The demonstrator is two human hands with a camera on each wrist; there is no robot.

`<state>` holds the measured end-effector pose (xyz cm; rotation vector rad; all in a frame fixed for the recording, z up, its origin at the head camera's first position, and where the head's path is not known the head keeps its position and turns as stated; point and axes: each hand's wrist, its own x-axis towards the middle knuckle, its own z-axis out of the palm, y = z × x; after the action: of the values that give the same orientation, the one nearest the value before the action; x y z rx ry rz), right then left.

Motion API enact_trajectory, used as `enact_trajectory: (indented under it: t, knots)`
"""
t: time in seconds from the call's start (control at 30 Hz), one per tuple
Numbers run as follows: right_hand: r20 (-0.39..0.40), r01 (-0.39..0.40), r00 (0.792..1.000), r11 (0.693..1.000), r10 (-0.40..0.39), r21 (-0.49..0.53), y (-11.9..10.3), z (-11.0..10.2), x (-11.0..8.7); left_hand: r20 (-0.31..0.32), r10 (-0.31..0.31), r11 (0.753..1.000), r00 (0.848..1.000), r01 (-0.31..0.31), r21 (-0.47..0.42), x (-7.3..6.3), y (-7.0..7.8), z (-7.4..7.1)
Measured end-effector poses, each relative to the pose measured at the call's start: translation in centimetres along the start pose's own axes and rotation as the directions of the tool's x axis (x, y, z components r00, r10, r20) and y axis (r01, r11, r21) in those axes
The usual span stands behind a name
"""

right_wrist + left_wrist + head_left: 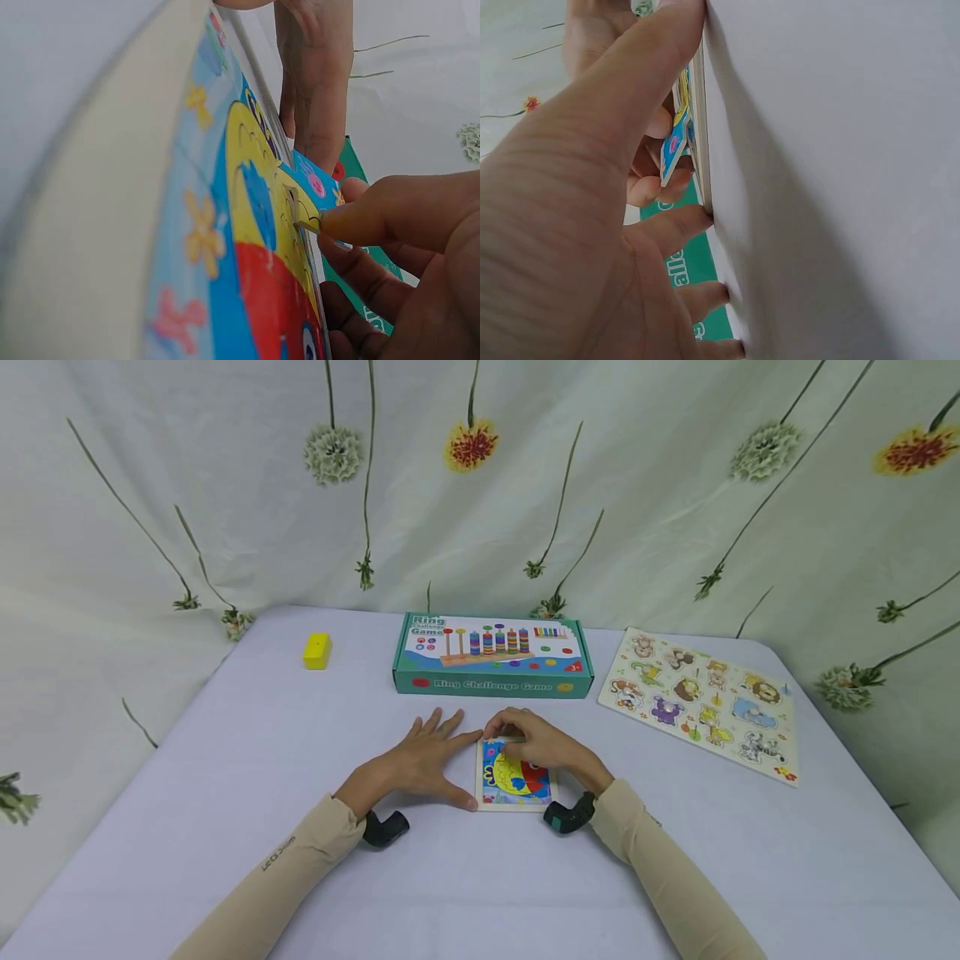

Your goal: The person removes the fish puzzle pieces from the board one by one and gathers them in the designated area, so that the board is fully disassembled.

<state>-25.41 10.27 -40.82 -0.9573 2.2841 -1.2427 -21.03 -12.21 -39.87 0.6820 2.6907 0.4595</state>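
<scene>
At my twelve o'clock, my spread left hand (423, 764) touches the fish puzzle (517, 779)'s nine-o'clock edge; my right hand (542, 742) pinches a tilted piece (315, 182) at its eleven-o'clock corner. Beyond, also at twelve, lies a green box (492, 683).

Rm. type unclear: staged tbl. (187, 827) w/ floral fabric backdrop (255, 452).

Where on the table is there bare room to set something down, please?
Bare patches lie between the yellow block and the left hand, between the left sleeve and right sleeve, and between the latter and animal board. The middle is crowded: the right hand is over the puzzle, close to the box.
</scene>
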Motion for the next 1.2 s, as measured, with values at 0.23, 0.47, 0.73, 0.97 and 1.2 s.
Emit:
enact_trajectory:
  t: [0.23, 0.47, 0.73, 0.97, 1.2]
  knots:
    - [0.001, -0.005, 1.000, 1.000, 0.005, 0.014, 0.1, -0.1, 0.2, -0.002, -0.008, 1.000, 1.000, 0.008, 0.007, -0.1, 0.0, 0.1]
    - [-0.029, -0.022, 0.999, 1.000, 0.022, 0.011, 0.0, -0.3, 0.2, -0.005, -0.012, 1.000, 1.000, 0.012, 0.013, -0.1, 0.0, 0.0]
    - [-0.055, -0.019, 0.998, 0.999, 0.022, 0.042, 0.1, -0.7, 0.0, 0.001, -0.020, 1.000, 1.000, 0.020, 0.012, -0.1, -0.1, -0.1]
    - [-0.110, -0.017, 0.994, 0.999, 0.022, 0.044, -0.2, -1.4, -0.4, 0.015, -0.033, 0.999, 0.999, 0.033, 0.017, -0.1, 0.1, -0.1]
    - [-0.173, -0.052, 0.983, 0.996, 0.063, 0.067, -0.4, -3.0, -1.7, 0.021, -0.041, 0.999, 0.999, 0.040, 0.009, -0.2, 0.3, -0.1]
